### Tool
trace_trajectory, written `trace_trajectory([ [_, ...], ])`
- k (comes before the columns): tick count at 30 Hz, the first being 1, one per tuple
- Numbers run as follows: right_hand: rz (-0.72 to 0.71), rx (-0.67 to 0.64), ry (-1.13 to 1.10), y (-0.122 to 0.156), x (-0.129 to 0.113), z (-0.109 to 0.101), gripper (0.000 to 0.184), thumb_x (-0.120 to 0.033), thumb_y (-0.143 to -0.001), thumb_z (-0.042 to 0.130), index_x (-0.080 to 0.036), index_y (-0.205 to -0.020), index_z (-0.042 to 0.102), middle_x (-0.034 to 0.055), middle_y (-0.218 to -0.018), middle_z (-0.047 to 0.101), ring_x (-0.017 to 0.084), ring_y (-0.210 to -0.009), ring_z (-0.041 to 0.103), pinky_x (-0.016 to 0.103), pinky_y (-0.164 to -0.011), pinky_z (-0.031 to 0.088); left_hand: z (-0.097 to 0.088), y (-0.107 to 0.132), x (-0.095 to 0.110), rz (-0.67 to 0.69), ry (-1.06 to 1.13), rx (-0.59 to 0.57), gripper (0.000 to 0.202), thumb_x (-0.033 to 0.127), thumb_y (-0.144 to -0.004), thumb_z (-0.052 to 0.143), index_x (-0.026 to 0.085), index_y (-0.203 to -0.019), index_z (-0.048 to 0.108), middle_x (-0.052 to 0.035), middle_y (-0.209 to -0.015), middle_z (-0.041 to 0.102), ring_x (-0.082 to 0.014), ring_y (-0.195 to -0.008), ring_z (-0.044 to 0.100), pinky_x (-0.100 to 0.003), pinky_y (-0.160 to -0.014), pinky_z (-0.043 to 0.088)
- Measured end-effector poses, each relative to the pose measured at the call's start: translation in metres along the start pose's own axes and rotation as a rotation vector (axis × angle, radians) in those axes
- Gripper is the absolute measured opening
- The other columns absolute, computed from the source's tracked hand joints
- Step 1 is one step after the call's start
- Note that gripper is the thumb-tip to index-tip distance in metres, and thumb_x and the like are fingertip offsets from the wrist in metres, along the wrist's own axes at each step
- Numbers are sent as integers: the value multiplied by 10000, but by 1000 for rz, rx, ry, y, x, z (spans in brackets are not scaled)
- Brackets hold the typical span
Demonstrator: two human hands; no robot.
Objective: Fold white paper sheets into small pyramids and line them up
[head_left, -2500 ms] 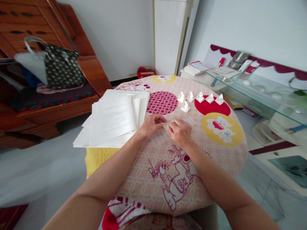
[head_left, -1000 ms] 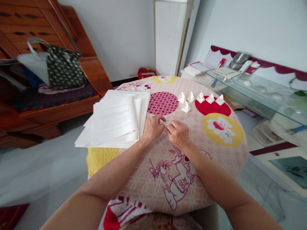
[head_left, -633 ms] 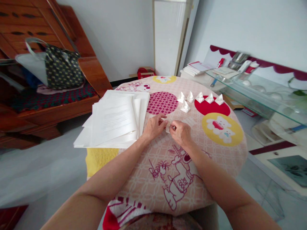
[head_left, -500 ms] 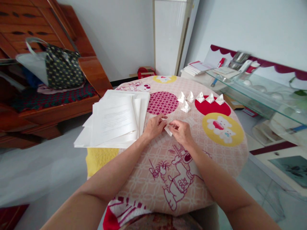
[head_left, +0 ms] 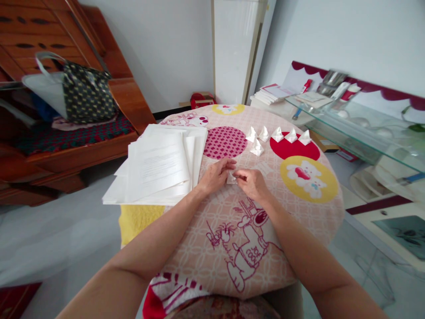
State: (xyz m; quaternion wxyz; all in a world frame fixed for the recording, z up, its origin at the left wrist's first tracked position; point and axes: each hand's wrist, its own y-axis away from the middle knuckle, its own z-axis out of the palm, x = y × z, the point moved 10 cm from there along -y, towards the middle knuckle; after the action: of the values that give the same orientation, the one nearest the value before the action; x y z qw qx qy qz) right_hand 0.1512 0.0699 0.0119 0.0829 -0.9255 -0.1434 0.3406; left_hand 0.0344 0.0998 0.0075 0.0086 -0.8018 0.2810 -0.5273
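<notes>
Over the middle of the table, a small piece of folded white paper (head_left: 231, 179) sits between my two hands, largely covered by fingers. My left hand (head_left: 217, 174) has its fingers curled around the paper's left side. From the right, my right hand (head_left: 251, 182) pinches its edge between thumb and forefinger. Beyond them stand several small folded white paper boats (head_left: 256, 148), most in a loose row toward the right. A stack of white paper sheets (head_left: 157, 164), the top one printed with text, lies left of my left hand.
The round table wears a pink patterned tablecloth (head_left: 212, 239). A glass shelf unit (head_left: 352, 130) with cups and metal containers stands at the right. On the left is a wooden bench (head_left: 126, 106) carrying a dark patterned bag (head_left: 88, 91).
The folded paper has turned and shows less of itself below my fingers. My left fingers have shifted slightly right, while the boats and the paper stack stay put.
</notes>
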Motion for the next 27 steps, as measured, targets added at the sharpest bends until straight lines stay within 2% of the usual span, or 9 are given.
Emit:
trace_trajectory([
  [5, 8, 47, 131, 1, -1, -10, 270, -115, -868, 569, -200, -961, 808, 54, -824, 785, 180, -729, 685, 260, -661, 400, 6, 4, 28, 129, -68, -91, 476, 80, -768, 560, 182, -1228, 633, -99, -1241, 724, -214, -1145, 685, -407, -1006, 564],
  [10, -7, 61, 257, 3, -7, -12, 211, -219, -906, 588, -196, -831, 784, 50, -713, 737, 166, -644, 608, 278, -616, 316, 7, 7, 46, 294, -270, -70, 398, 118, -819, 598, 170, -1209, 664, -108, -1191, 742, -234, -1126, 681, -437, -1008, 547],
  [13, -22, 46, 307, 3, -12, -12, 209, -213, -898, 588, -196, -792, 767, 41, -676, 710, 155, -614, 563, 286, -604, 280, 6, 7, 46, 299, -284, -57, 321, 172, -865, 616, 161, -1179, 681, -107, -1129, 755, -226, -1055, 696, -405, -962, 555],
  [18, -31, -19, 384, 3, -17, -9, 190, -182, -863, 594, -186, -767, 758, 47, -665, 702, 149, -600, 537, 299, -598, 250, 8, 7, 42, 272, -330, -77, 103, 174, -872, 611, 160, -945, 682, -77, -950, 751, -211, -931, 692, -367, -893, 545],
  [23, 3, -30, 452, 4, -15, -7, 180, -208, -840, 599, -193, -796, 773, 59, -703, 734, 160, -622, 564, 304, -598, 257, 11, 8, 39, 245, -328, -104, 98, 173, -847, 621, 169, -939, 654, -55, -933, 738, -191, -880, 678, -338, -842, 534],
  [27, 26, -45, 464, 4, -13, -5, 184, -233, -840, 608, -197, -839, 789, 71, -741, 759, 178, -656, 609, 304, -599, 274, 7, 8, 36, 193, -310, -101, 115, 254, -876, 621, 178, -956, 656, -45, -943, 737, -183, -871, 677, -333, -842, 529],
])
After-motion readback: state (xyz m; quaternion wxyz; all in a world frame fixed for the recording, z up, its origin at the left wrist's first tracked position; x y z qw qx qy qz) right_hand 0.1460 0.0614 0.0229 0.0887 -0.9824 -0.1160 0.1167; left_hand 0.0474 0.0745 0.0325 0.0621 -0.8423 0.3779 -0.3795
